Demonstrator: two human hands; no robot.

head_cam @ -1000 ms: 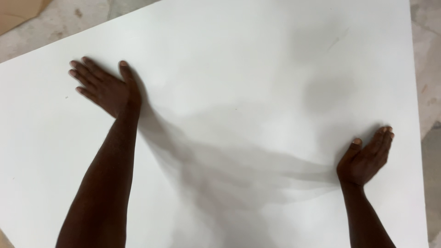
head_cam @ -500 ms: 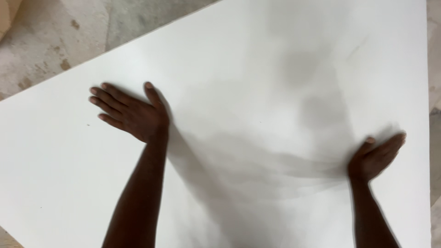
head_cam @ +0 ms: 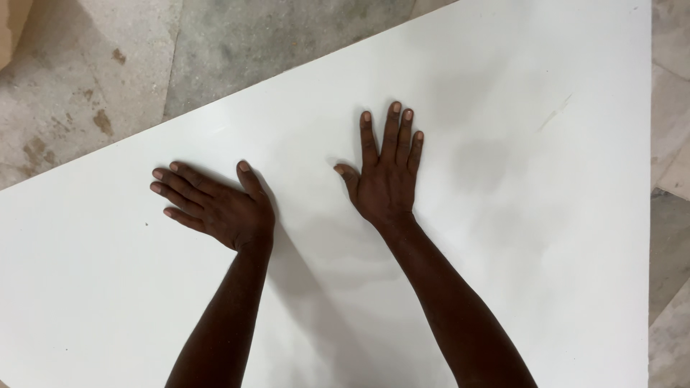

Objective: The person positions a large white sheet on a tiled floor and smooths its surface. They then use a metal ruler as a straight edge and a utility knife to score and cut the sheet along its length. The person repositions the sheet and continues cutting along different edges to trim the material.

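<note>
A large white sheet (head_cam: 503,108) lies flat and fills most of the head view. My left hand (head_cam: 215,205) rests palm down on it at centre left, fingers spread and pointing left. My right hand (head_cam: 388,172) lies palm down near the middle of the sheet, fingers together and pointing away from me. Neither hand holds anything. Both forearms reach in from the bottom edge, and their shadows fall on the sheet between them.
A stained grey concrete floor (head_cam: 108,72) shows beyond the sheet's slanted far edge at the top left. Pale floor tiles (head_cam: 672,144) run along the sheet's right edge. A tan corner of something (head_cam: 11,29) sits at the top left.
My right hand has swept from the sheet's right edge to its middle and turned palm down. My left hand has shifted right in view as the camera moved.
</note>
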